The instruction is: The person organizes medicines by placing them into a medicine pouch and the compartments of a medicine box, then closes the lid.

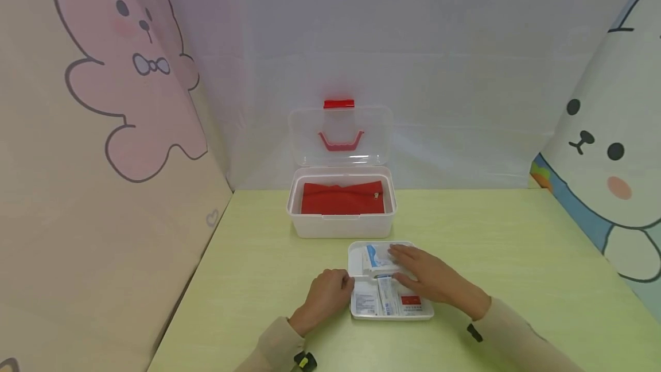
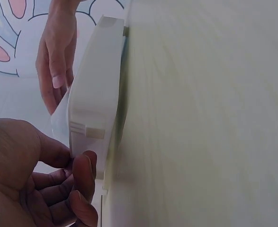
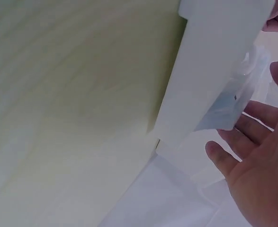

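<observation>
A shallow white divided tray (image 1: 392,318) lies on the table, holding flat packets and a slim wrapped packet (image 1: 387,296). My left hand (image 1: 326,296) is at the tray's left side; in the left wrist view its thumb and index finger pinch the tray wall (image 2: 96,80). Over the far compartment my right hand (image 1: 436,277) touches a clear plastic packet with blue print (image 1: 379,257). Its fingers are fairly straight against that packet (image 3: 226,106) in the right wrist view, the thumb apart from it. The right hand partly covers the tray's contents.
Behind the tray stands a white box (image 1: 342,227) with its clear lid (image 1: 304,136) raised, a red handle (image 1: 341,146) on it. A red zipped pouch (image 1: 338,200) lies inside. Cartoon-printed sheets (image 1: 155,102) border the pale green table (image 1: 248,245).
</observation>
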